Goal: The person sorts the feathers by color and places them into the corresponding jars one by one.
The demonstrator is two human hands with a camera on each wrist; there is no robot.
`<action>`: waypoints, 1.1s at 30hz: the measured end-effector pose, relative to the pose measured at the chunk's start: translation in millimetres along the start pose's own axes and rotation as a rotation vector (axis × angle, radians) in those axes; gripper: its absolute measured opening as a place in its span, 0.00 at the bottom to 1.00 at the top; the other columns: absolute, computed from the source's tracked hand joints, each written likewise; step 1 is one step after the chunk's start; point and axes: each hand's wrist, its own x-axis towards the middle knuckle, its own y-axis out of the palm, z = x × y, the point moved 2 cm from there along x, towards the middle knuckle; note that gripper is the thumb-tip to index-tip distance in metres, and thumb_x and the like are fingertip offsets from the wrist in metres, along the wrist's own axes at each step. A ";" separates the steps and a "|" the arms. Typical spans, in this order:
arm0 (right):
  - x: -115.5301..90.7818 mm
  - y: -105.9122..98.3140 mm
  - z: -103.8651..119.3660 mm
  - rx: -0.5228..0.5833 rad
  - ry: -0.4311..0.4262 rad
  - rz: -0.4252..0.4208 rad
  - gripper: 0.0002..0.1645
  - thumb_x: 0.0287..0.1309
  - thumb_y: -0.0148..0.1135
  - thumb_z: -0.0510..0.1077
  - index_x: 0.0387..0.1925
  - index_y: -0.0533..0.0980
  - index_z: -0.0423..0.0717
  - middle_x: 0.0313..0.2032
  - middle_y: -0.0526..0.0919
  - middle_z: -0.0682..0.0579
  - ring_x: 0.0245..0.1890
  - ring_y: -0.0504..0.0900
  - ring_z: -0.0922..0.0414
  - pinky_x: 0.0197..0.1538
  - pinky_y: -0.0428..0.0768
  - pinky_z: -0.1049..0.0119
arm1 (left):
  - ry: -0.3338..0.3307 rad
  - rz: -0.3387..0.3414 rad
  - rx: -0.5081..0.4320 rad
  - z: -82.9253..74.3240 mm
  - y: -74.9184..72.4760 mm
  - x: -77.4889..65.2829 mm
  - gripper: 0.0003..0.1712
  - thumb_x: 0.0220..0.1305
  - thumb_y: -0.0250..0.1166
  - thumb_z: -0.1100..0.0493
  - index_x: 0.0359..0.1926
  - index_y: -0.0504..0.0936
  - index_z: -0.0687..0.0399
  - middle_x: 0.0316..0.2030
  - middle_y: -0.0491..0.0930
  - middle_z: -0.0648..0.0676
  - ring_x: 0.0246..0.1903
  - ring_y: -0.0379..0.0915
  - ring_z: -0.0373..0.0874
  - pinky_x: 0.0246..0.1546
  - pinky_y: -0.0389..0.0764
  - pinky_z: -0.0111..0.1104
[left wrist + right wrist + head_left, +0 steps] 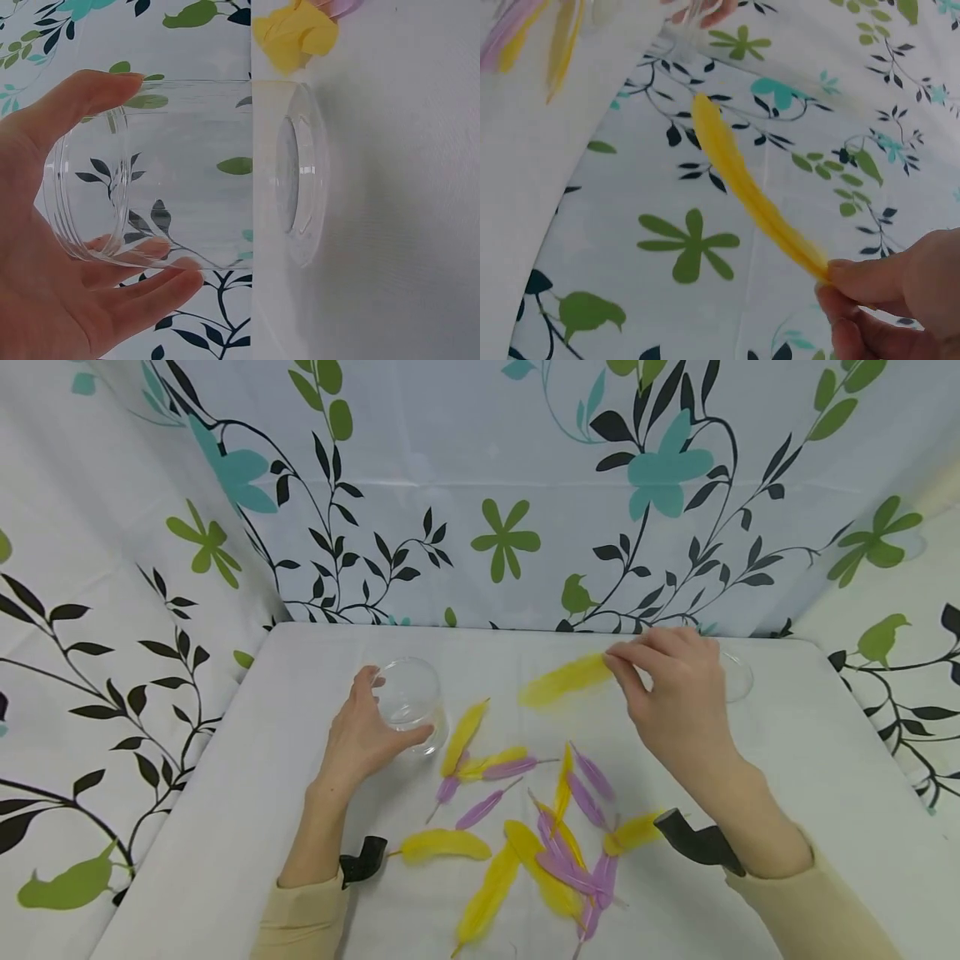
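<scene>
Pinching yellow feather (pixel 564 681) w/ right hand (pixel 675 697), left hand (pixel 363 735) gripping jar (pixel 408 702)

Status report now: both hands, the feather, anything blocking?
Left hand grips clear jar, standing on table. Right hand pinches yellow feather in the air. Loose feathers on table; nothing between feather and jar.

Bright, even, diffuse light fills all three views, leaving only faint, soft shadows on the white table (pixel 225 827). The head view bends slightly at its edges, and the held yellow feather (pixel 564 680) is motion-blurred. The clear jar (pixel 187 172) shows small glints.
</scene>
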 end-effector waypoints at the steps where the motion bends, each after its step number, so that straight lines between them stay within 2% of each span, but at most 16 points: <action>1: 6.1 5.5 6.1 0.020 -0.025 -0.013 0.03 0.53 0.71 0.31 0.32 0.85 0.34 0.27 0.83 0.42 0.32 0.75 0.42 0.38 0.62 0.52 | -0.002 0.007 0.002 0.1 -0.5 -0.6 0.64 0.48 0.76 0.39 0.75 0.47 0.53 0.71 0.63 0.60 0.62 0.68 0.65 0.60 0.70 0.60; 5: 26.1 32.1 29.5 0.079 -0.105 -0.014 0.03 0.57 0.70 0.33 0.32 0.86 0.35 0.27 0.82 0.43 0.32 0.75 0.44 0.41 0.68 0.51 | -0.001 0.032 0.008 0.5 -0.8 -1.8 0.63 0.47 0.76 0.39 0.75 0.48 0.52 0.70 0.64 0.59 0.60 0.69 0.64 0.59 0.71 0.59; 11: 38.9 78.8 53.7 0.107 -0.179 0.034 0.05 0.61 0.66 0.35 0.31 0.85 0.38 0.28 0.80 0.47 0.33 0.74 0.47 0.40 0.68 0.53 | 0.008 0.049 -0.003 -0.5 1.0 -0.9 0.63 0.47 0.76 0.38 0.74 0.48 0.51 0.70 0.64 0.58 0.60 0.69 0.63 0.60 0.71 0.58; 14: 39.7 101.9 62.2 0.089 -0.194 0.088 0.05 0.62 0.65 0.36 0.31 0.85 0.40 0.28 0.80 0.48 0.34 0.74 0.48 0.40 0.68 0.54 | 0.006 0.054 0.002 -1.3 1.4 -0.4 0.63 0.47 0.76 0.38 0.74 0.48 0.52 0.70 0.63 0.59 0.60 0.70 0.63 0.59 0.71 0.58; 21: 30.9 149.6 74.4 0.049 -0.199 0.279 0.05 0.64 0.65 0.38 0.35 0.86 0.42 0.31 0.80 0.50 0.36 0.74 0.51 0.43 0.73 0.58 | 0.011 0.055 0.014 -2.1 0.6 -0.1 0.64 0.48 0.76 0.40 0.75 0.47 0.54 0.71 0.63 0.61 0.59 0.70 0.63 0.58 0.73 0.58; 28: 20.6 175.7 78.6 0.096 -0.112 0.461 0.08 0.64 0.64 0.40 0.34 0.87 0.45 0.30 0.84 0.52 0.33 0.71 0.54 0.39 0.72 0.63 | 0.041 0.041 0.019 -1.3 -0.8 0.2 0.63 0.48 0.77 0.40 0.74 0.48 0.54 0.69 0.64 0.61 0.56 0.72 0.63 0.55 0.75 0.57; 33: 17.6 174.9 77.7 0.157 -0.073 0.548 0.09 0.67 0.62 0.43 0.38 0.87 0.48 0.34 0.86 0.53 0.35 0.71 0.54 0.42 0.71 0.61 | 0.045 0.037 0.020 1.0 -2.5 -1.2 0.62 0.48 0.77 0.41 0.74 0.48 0.55 0.69 0.65 0.62 0.58 0.71 0.64 0.56 0.74 0.59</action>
